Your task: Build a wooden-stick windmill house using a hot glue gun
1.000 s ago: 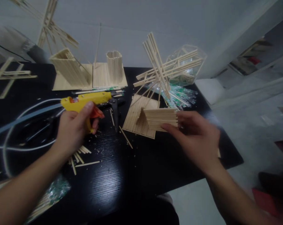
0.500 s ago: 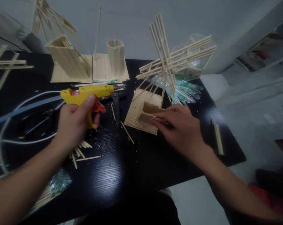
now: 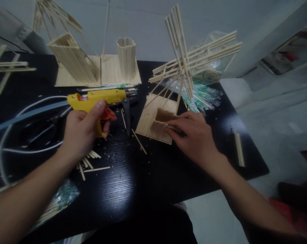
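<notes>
My left hand point(image 3: 83, 130) is wrapped round the grip of a yellow hot glue gun point(image 3: 106, 97), its orange trigger under my fingers and its nozzle pointing right. A small open-topped box of thin wooden sticks point(image 3: 159, 126) stands on a stick baseplate point(image 3: 148, 117). At the box's right side, the thumb and fingers of my right hand point(image 3: 195, 135) pinch its wall edge. My fingers hide that corner, so I cannot tell whether a separate stick is between them. Behind the box rises a windmill-like frame of sticks point(image 3: 182, 67).
Loose cut sticks point(image 3: 88, 162) and crumbs lie on the black table point(image 3: 143, 183). Two stick towers, one slanted point(image 3: 74, 61) and one round point(image 3: 126, 59), stand at the back. A white cable point(image 3: 28, 150) loops at left. Plastic packets point(image 3: 204, 96) lie at right.
The view has shifted slightly. My left hand still grips the glue gun, and my right hand stays at the box wall with its fingers slightly moved.
</notes>
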### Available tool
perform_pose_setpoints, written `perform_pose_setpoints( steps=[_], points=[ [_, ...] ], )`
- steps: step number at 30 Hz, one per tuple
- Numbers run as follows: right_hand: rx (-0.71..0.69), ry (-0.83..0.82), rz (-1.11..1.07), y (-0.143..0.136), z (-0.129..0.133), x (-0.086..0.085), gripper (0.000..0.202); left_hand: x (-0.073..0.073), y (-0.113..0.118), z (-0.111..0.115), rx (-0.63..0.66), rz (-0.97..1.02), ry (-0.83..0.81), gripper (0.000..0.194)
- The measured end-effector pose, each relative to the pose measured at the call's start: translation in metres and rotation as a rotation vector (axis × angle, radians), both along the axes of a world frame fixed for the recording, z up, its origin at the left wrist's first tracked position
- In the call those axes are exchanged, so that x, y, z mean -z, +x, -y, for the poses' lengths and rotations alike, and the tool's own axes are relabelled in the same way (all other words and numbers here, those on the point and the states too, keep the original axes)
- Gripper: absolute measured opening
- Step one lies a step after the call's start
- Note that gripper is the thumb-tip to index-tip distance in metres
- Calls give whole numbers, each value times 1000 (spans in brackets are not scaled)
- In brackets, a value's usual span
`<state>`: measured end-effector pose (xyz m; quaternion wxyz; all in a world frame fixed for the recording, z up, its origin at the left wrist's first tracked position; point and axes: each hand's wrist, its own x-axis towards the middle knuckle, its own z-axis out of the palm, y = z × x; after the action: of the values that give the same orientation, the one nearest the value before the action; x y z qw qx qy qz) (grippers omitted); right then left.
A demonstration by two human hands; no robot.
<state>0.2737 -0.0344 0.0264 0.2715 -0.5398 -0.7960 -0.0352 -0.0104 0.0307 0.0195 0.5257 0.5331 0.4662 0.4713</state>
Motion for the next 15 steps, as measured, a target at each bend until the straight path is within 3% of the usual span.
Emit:
perform_pose_setpoints(
  steps=[15],
  points=[
    [-13, -7, 0, 1, -3, 2, 4, 2, -2, 0, 3, -10, -22, 44]
  ],
)
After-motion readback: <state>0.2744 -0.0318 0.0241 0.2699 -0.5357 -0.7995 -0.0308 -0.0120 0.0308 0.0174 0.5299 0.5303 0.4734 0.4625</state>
